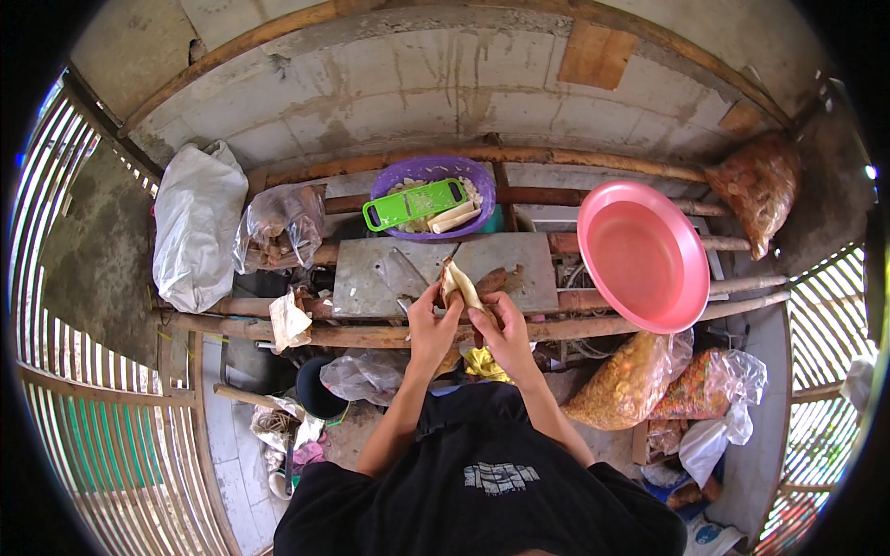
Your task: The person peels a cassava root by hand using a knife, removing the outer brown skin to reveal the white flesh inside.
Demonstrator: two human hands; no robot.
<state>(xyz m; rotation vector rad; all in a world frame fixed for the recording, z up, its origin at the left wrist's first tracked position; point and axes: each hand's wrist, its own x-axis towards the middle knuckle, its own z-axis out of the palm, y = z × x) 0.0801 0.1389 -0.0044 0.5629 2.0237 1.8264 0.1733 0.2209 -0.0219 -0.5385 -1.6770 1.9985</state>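
Over a grey board, both my hands hold a pale, partly peeled cassava root, or something much like it. My left hand is closed round its left side. On the right side, my right hand grips it, with brown peel by the fingers. A wide-bladed knife lies on the board left of the root, and brown peel scraps lie to the right. Beyond the board, a purple basin holds pale slices and peeled sticks, with a green slicer resting across it.
A pink basin stands to the right on bamboo poles. At left are a white sack and a clear bag. Filled plastic bags sit below right; another bag is at far right. A dark bucket stands below left.
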